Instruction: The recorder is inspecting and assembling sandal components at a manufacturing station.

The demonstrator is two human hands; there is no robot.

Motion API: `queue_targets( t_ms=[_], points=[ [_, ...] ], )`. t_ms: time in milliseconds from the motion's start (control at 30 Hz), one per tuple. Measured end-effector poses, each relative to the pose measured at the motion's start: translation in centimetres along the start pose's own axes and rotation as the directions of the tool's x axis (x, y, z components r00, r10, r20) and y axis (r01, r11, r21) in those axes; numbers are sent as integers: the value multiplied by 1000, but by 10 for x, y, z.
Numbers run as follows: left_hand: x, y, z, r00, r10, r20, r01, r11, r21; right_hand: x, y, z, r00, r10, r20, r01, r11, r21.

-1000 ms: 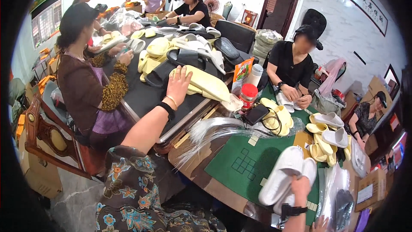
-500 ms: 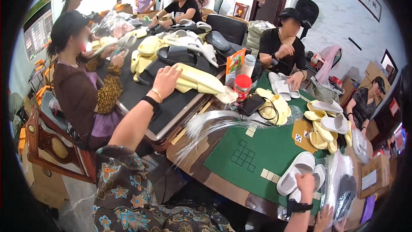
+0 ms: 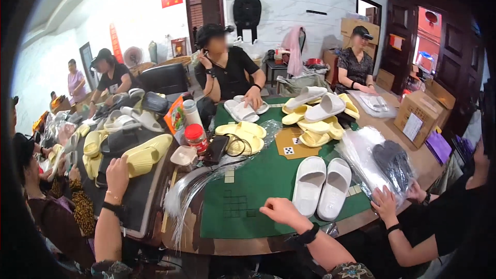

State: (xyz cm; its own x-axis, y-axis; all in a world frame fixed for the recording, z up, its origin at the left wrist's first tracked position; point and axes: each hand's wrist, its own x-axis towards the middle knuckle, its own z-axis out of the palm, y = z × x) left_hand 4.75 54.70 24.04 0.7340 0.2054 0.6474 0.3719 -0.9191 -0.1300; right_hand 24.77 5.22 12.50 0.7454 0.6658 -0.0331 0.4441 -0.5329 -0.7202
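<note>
My left hand (image 3: 118, 174) is closed at the near end of a yellow slipper (image 3: 150, 156), on the slipper pile at the left. Its fingertips are partly hidden. Over the green mat (image 3: 268, 175), my right hand (image 3: 283, 211) has its fingers curled together and nothing visible in them. Just beyond it, a pair of white slippers lies side by side, the left slipper (image 3: 309, 188) and the right slipper (image 3: 335, 190) both with toes pointing away from me.
A bundle of clear plastic strips (image 3: 183, 196), a red-lidded jar (image 3: 196, 138) and a black pouch (image 3: 216, 150) lie mid-table. Yellow and white slippers (image 3: 320, 113) are heaped beyond. At right, a co-worker's hands (image 3: 385, 204) touch clear bags with dark slippers (image 3: 392, 163). Other people sit around.
The view has turned to the right. My right hand has let go of the white slippers and moved left of them; the pair now lies straight. My left hand remains at the yellow slipper.
</note>
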Motion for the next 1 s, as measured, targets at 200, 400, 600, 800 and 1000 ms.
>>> queue_targets(
  t_ms=[200,400,600,800,1000],
  points=[
    [8,75,-54,991,-126,-40,90,866,-492,14,-11,17,982,-11,-187,84,918,387],
    [-9,145,-54,916,-153,371,401,402,-823,13,-24,27,989,134,-61,-8,465,885],
    [-25,184,-29,842,-47,537,524,308,-794,-1,-12,0,967,233,-100,11,356,934],
    [-26,192,-36,792,152,592,549,249,-798,-7,13,-24,950,180,-257,90,630,772],
    [-15,152,-36,768,22,640,639,34,-768,-6,48,-65,851,338,-401,92,657,748]
  ],
)
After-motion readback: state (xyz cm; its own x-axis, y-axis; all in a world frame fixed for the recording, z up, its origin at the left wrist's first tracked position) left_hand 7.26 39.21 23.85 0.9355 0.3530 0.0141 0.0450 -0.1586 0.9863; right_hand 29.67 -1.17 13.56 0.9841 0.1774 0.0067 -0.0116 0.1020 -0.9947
